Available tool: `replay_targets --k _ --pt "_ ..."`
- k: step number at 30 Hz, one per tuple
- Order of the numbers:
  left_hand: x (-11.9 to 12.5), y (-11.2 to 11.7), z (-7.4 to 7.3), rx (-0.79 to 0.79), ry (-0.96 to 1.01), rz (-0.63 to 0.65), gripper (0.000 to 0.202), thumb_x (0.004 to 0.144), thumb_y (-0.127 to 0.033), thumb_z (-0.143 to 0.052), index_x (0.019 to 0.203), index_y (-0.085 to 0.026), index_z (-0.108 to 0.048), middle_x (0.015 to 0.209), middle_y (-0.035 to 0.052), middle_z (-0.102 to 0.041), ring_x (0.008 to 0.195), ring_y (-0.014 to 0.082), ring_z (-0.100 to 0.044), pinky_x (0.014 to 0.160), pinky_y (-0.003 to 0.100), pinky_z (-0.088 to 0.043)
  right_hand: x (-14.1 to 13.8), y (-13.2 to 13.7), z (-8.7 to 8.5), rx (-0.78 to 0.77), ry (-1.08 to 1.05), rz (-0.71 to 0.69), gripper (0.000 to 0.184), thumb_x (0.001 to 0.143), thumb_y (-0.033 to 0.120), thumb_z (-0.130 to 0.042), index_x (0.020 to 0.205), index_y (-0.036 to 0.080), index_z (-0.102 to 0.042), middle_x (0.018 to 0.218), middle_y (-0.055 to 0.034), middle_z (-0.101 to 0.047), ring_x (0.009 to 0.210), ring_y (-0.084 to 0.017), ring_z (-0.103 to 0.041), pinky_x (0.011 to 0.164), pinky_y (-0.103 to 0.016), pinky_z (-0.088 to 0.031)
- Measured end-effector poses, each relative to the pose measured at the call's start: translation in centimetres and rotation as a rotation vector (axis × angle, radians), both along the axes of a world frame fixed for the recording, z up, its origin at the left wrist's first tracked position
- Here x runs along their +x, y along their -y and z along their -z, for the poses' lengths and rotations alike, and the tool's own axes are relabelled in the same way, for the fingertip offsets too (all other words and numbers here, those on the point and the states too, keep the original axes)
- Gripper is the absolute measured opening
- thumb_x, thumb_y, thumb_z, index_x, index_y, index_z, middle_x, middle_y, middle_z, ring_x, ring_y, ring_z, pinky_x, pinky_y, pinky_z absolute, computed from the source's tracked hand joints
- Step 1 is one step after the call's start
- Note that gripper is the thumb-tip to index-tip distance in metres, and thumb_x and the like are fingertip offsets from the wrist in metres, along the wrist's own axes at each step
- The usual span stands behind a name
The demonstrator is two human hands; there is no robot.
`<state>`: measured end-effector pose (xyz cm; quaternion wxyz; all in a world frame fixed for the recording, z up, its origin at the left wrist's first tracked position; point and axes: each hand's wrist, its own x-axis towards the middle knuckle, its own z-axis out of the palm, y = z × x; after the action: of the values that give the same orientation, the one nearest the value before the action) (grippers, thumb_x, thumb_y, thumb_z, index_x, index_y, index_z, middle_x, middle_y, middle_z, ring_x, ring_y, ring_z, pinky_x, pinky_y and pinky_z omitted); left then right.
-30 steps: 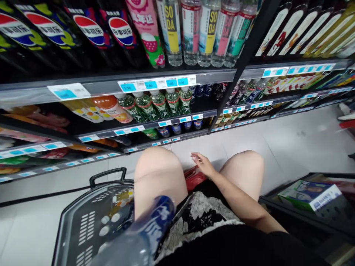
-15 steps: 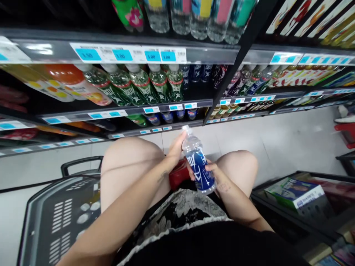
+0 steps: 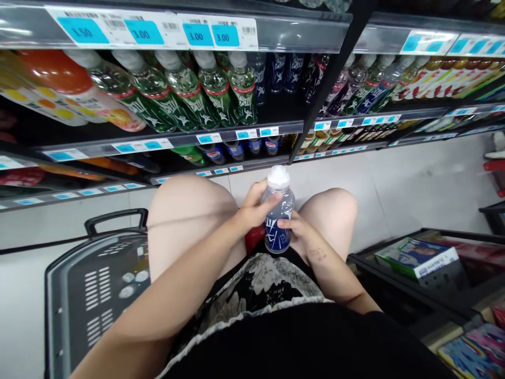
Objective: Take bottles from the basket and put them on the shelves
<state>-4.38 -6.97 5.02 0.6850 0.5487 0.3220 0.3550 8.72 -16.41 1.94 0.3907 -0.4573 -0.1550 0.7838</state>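
Note:
A clear drink bottle [image 3: 276,235] with a blue label and a white cap is held between my knees, its cap tipped away from me. My left hand [image 3: 255,207] grips its upper part just under the cap, thumb across the front. Lower down, my right hand [image 3: 296,227] is wrapped round the label from the right side, thumb on the front. Both hands hide parts of the bottle's sides. Under it, a piece of something red [image 3: 253,239] shows between my legs.
Ahead, a shelf [image 3: 276,128] carries green-labelled bottles [image 3: 189,100], blue ones [image 3: 292,73] and orange drinks [image 3: 59,73]. On the left stands a grey shopping basket [image 3: 71,300] with a black handle and several items inside. A boxed product [image 3: 418,258] lies on a low shelf to the right.
The bottle has been brought more upright and its cap now faces the camera more. My left hand has shifted from beside the cap to round the neck area. The view has tilted down.

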Motion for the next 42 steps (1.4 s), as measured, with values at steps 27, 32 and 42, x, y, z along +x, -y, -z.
replay_targets --k 27,32,42 --pt "-3.2 -1.7 1.2 0.12 0.077 0.078 0.069 0.093 -0.075 -0.048 0.11 -0.013 -0.071 0.099 0.0139 -0.071 0.082 0.0233 -0.067 0.072 0.034 -0.054 -2.7 -2.5 -0.4 0.206 0.208 0.0 0.089 0.048 0.063 -0.087 0.113 0.009 -0.06 0.11 -0.0048 -0.065 0.092 0.001 -0.059 0.088 -0.008 -0.055" --pt "-3.7 -2.1 0.5 0.292 0.031 0.062 0.064 0.1 -0.07 -0.041 0.104 -0.015 -0.075 0.09 0.0128 -0.072 0.074 0.0212 -0.066 0.065 0.031 -0.05 -3.3 -2.3 0.1 0.245 0.272 -0.014 0.085 0.052 0.069 -0.084 0.11 0.009 -0.066 0.111 -0.0053 -0.066 0.096 -0.001 -0.06 0.095 -0.011 -0.056" --pt "-4.3 -2.1 0.3 0.324 -0.006 0.051 0.071 0.099 -0.075 -0.039 0.101 -0.015 -0.077 0.087 0.013 -0.071 0.071 0.0212 -0.066 0.063 0.032 -0.049 -3.4 -2.3 0.1 0.303 0.289 -0.039 0.079 0.057 0.065 -0.083 0.112 0.01 -0.068 0.113 -0.0043 -0.065 0.099 0.0 -0.061 0.099 -0.009 -0.056"
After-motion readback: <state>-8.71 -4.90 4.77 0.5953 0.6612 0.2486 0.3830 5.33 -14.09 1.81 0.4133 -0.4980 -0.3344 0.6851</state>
